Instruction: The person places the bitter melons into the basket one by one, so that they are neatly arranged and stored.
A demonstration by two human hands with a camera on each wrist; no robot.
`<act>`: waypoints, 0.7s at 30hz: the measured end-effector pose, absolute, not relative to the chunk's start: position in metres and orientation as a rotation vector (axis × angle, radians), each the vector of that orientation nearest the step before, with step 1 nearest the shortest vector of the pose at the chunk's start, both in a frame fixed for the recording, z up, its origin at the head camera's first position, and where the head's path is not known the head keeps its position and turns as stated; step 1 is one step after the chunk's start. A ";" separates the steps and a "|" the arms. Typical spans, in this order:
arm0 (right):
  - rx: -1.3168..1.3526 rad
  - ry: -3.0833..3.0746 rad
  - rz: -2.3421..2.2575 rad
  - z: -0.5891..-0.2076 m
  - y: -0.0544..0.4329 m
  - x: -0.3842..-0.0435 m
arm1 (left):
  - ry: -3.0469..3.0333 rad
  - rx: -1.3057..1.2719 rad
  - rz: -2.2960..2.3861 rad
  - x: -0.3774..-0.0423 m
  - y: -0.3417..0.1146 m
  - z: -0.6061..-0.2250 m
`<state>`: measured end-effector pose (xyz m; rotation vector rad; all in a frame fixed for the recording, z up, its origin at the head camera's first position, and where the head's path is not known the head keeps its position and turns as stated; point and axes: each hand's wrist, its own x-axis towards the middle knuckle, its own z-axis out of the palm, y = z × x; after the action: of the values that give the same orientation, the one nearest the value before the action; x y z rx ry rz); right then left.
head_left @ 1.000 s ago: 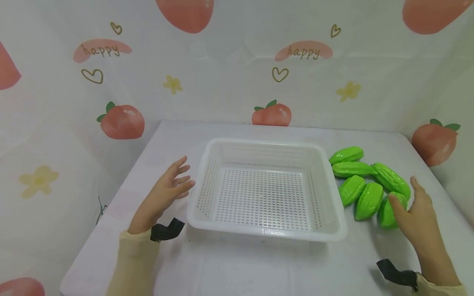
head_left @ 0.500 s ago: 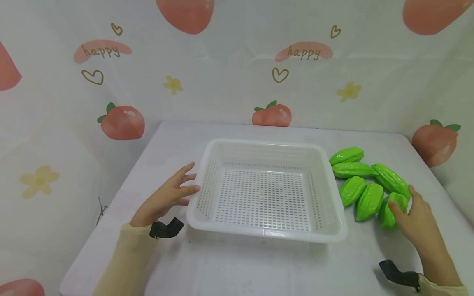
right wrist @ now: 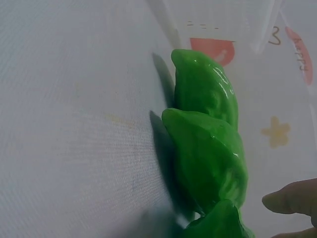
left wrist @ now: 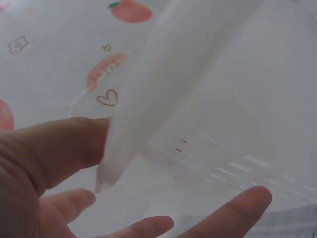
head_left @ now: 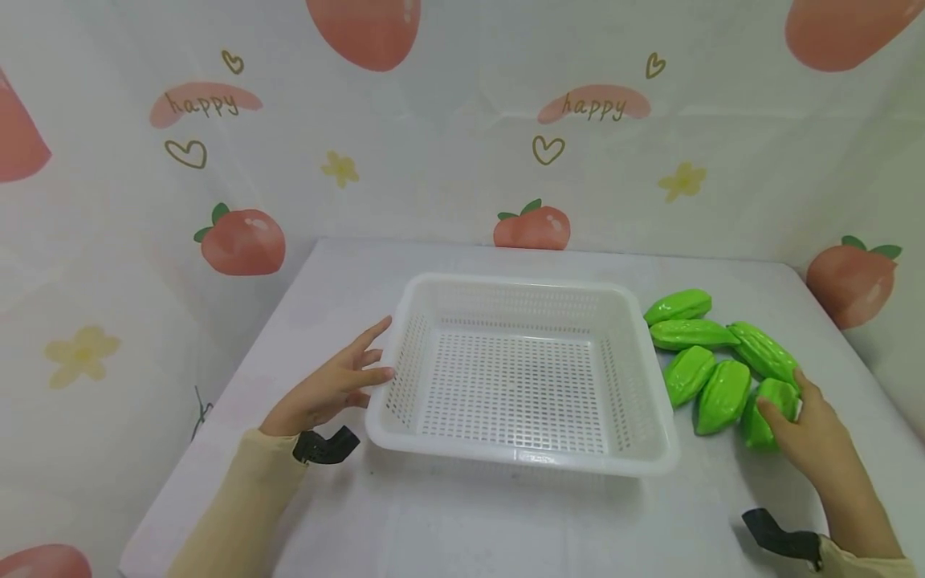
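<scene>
A white perforated plastic basket (head_left: 506, 393) sits in the middle of the table. My left hand (head_left: 328, 389) is at its left rim, fingers spread and mostly straight, the thumb tip at the rim; in the left wrist view the fingers (left wrist: 237, 208) lie around the basket's blurred edge (left wrist: 143, 99). Several glossy, ridged green fruits, resembling star fruit, lie right of the basket. My right hand (head_left: 824, 437) is at the rightmost green fruit (head_left: 766, 425), its thumb and fingers apart on either side; contact is unclear. The right wrist view has other green fruits (right wrist: 205, 153) in a row.
White cloth covers the table (head_left: 448, 522). Behind it hangs a white backdrop (head_left: 433, 160) printed with peaches, hearts and flowers. Black wrist-worn devices (head_left: 327, 445) stick out near both hands. A thin dark string (head_left: 201, 409) hangs by the table's left edge.
My left hand has moved right, up to the basket's left rim. My right hand has come slightly lower and closer round the rightmost green fruit. Basket and fruits have stayed in place.
</scene>
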<state>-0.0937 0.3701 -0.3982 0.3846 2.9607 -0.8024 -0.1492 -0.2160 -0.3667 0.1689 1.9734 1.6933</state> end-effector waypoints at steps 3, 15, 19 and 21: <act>0.365 2.975 -0.803 -0.401 0.372 -0.094 | 1.945 0.174 1.716 -0.150 -0.216 -0.367; 0.416 2.906 -0.745 -0.399 0.374 -0.095 | 1.832 0.228 1.760 -0.150 -0.219 -0.369; 0.434 2.892 -0.714 -0.399 0.375 -0.095 | 1.811 0.227 1.774 -0.151 -0.219 -0.369; 0.437 2.897 -0.701 -0.399 0.376 -0.096 | 1.803 0.226 1.780 -0.151 -0.220 -0.370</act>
<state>-0.0956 0.3761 -0.3995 0.4366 2.8969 -0.7006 -0.1512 -0.2197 -0.3697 0.2257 1.8025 1.7803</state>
